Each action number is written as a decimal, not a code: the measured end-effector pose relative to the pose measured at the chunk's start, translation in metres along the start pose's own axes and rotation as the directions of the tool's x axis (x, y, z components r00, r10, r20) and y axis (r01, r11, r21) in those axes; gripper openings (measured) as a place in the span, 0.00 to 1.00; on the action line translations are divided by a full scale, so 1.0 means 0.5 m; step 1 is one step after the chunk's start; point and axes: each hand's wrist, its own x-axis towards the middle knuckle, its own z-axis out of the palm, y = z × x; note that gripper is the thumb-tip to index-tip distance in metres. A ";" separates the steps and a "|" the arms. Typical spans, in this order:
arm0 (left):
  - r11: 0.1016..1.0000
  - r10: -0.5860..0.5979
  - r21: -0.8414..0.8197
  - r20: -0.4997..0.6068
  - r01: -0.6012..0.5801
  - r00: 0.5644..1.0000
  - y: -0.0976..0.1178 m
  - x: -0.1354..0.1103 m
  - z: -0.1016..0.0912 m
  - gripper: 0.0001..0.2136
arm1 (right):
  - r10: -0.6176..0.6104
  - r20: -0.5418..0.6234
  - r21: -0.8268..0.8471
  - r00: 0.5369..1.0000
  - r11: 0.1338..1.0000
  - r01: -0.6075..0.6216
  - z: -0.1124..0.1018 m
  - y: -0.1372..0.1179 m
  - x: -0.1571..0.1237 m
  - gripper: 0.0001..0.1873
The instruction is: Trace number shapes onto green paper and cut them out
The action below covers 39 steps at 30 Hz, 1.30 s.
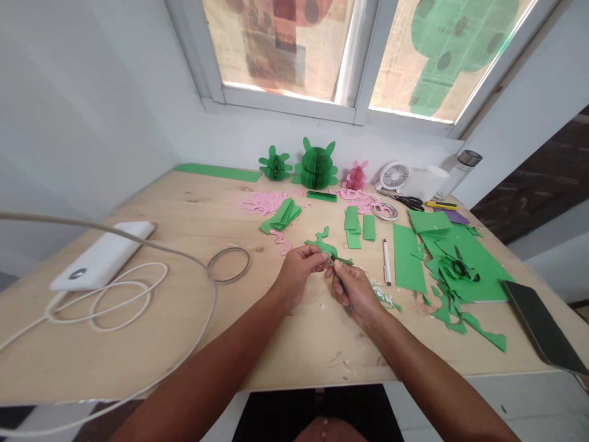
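Observation:
My left hand [298, 270] is closed in a pinch on a green paper cut-out [323, 244] with a wavy outline, held just above the wooden table [193, 344]. My right hand [353, 291] is closed too, its fingertips meeting the cut-out's lower end; a thin dark tool shows under its fingers, too small to name. Both hands touch at the middle of the table. Small white and green scraps [383, 296] lie right of the right hand.
Green sheets and offcuts [453, 258] with black scissors on them lie right, near a dark phone [543, 325]. A white pen [387, 261], folded green strips [281, 216], pink scraps, tape roll, paper cactus models [316, 166], a fan. Left: power bank [103, 255], white cables, a ring [229, 264].

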 end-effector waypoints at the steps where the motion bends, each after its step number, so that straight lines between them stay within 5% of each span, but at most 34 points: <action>1: 1.000 -0.001 -0.001 -0.005 0.001 1.000 0.000 0.000 0.000 0.10 | 0.003 0.000 0.000 1.000 1.000 -0.003 0.000 0.000 0.000 0.27; 39: 0.992 0.010 0.129 0.028 -0.014 1.000 0.019 0.004 -0.015 0.09 | 0.030 0.051 -0.028 0.998 0.999 -0.029 -0.002 0.004 -0.002 0.27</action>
